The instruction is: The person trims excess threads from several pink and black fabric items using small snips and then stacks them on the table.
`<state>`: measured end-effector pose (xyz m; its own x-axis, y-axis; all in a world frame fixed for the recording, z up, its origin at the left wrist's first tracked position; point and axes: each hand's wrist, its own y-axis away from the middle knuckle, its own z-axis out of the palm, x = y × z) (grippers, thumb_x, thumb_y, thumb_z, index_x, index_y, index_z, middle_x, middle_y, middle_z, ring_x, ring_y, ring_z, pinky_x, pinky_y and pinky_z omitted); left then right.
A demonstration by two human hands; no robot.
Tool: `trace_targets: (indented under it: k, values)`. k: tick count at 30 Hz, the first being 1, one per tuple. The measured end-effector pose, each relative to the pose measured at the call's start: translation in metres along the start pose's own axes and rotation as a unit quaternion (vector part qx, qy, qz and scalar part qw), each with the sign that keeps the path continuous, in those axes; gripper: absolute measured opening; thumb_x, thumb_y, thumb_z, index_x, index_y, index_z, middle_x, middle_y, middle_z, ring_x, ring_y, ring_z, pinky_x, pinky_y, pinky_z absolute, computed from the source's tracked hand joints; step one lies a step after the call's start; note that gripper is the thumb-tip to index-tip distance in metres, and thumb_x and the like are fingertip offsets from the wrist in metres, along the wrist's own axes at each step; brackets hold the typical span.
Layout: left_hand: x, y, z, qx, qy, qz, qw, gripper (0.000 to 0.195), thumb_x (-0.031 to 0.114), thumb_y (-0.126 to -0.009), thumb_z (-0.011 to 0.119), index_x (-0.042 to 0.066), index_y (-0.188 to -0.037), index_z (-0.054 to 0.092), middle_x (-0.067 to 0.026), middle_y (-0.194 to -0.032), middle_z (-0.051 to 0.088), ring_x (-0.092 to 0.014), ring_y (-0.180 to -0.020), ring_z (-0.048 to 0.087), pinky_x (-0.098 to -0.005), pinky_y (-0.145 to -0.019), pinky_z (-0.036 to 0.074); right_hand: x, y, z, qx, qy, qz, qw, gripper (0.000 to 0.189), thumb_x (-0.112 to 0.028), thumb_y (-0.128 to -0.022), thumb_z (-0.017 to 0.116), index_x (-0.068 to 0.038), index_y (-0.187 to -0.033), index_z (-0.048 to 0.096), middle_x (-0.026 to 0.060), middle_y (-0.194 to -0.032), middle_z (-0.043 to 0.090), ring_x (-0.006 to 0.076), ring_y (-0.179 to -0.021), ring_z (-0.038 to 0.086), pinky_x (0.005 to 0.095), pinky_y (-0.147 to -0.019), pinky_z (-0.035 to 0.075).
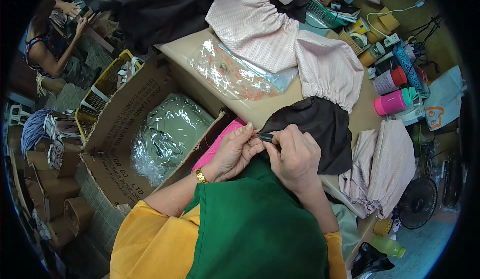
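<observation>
My right hand [298, 157] grips a small black tool [265, 136], perhaps thread snips, between thumb and fingers. Its end points left, to the fingertips of my left hand [232, 153]. The left thumb is raised and its fingers are bent; whether they pinch something small, such as a thread, is too small to tell. Directly behind both hands, a gathered dark cloth piece [311, 129] lies over the table edge. It adjoins a pale pink woven-pattern fabric piece [326, 61] with ruched seams. A bright pink cloth [221, 142] shows left of my left hand.
At left stands an open cardboard box [120, 136] holding a plastic-wrapped green bundle [176, 125]. A clear plastic bag [232, 73] lies on the tan table [180, 50]. Pale folded fabric [390, 170] hangs at right, near a black fan [418, 203]. Another person [52, 50] works at upper left.
</observation>
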<state>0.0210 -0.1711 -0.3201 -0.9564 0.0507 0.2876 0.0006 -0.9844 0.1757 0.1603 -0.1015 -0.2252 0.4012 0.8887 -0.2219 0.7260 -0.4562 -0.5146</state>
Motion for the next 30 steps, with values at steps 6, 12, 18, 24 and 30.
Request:
trace_targets:
  k: [6, 12, 18, 24, 30]
  values:
    - [-0.004, 0.001, 0.004, 0.037, -0.028, 0.005, 0.999, 0.027, 0.023, -0.106, 0.045, -0.002, -0.109, 0.057, -0.0123, -0.101, 0.066, -0.018, -0.087, 0.068, -0.03, -0.079, 0.058, -0.003, 0.001, 0.004, -0.009, 0.025, -0.003, 1.0, 0.031, -0.004, -0.064, 0.08, -0.008, -0.078, 0.053, 0.0047, -0.071, 0.052, 0.0231, -0.058, 0.053, 0.0349, -0.054, 0.039]
    - [-0.004, 0.008, -0.002, 0.019, 0.011, 0.0, 1.0, 0.027, 0.022, -0.105, 0.046, -0.002, -0.112, 0.057, -0.0138, -0.103, 0.067, -0.023, -0.097, 0.069, -0.0334, -0.087, 0.06, 0.007, 0.013, 0.004, -0.021, -0.123, 0.076, 0.989, 0.026, -0.003, -0.073, 0.075, -0.006, -0.082, 0.051, 0.0064, -0.077, 0.052, 0.0207, -0.061, 0.056, 0.032, -0.056, 0.043]
    - [-0.003, 0.004, 0.008, 0.101, -0.102, -0.006, 0.99, 0.018, 0.016, -0.103, 0.051, -0.001, -0.106, 0.056, -0.0134, -0.1, 0.066, -0.025, -0.104, 0.068, -0.0302, -0.089, 0.06, 0.077, 0.048, 0.041, 0.108, -0.119, 0.276, 0.948, 0.041, -0.011, -0.08, 0.079, -0.004, -0.112, 0.053, 0.0093, -0.089, 0.057, 0.0217, -0.077, 0.057, 0.032, -0.071, 0.048]
    - [-0.001, 0.002, -0.004, 0.12, -0.123, -0.019, 0.985, 0.017, 0.013, -0.103, 0.049, -0.002, -0.099, 0.055, -0.0154, -0.1, 0.067, -0.03, -0.106, 0.068, -0.0307, -0.087, 0.062, 0.088, 0.072, 0.051, 0.093, -0.134, 0.356, 0.92, 0.042, -0.017, -0.083, 0.078, -0.004, -0.114, 0.053, 0.0073, -0.088, 0.055, 0.019, -0.08, 0.055, 0.0313, -0.075, 0.046]
    - [0.004, 0.013, 0.012, 0.076, -0.121, -0.035, 0.989, 0.026, 0.019, -0.105, 0.046, -0.005, -0.1, 0.055, -0.0154, -0.104, 0.065, -0.029, -0.109, 0.067, -0.0323, -0.091, 0.059, 0.068, 0.051, 0.022, 0.032, -0.187, 0.306, 0.933, 0.03, -0.012, -0.083, 0.075, -0.002, -0.106, 0.059, 0.0075, -0.093, 0.057, 0.0205, -0.081, 0.06, 0.0301, -0.076, 0.047]
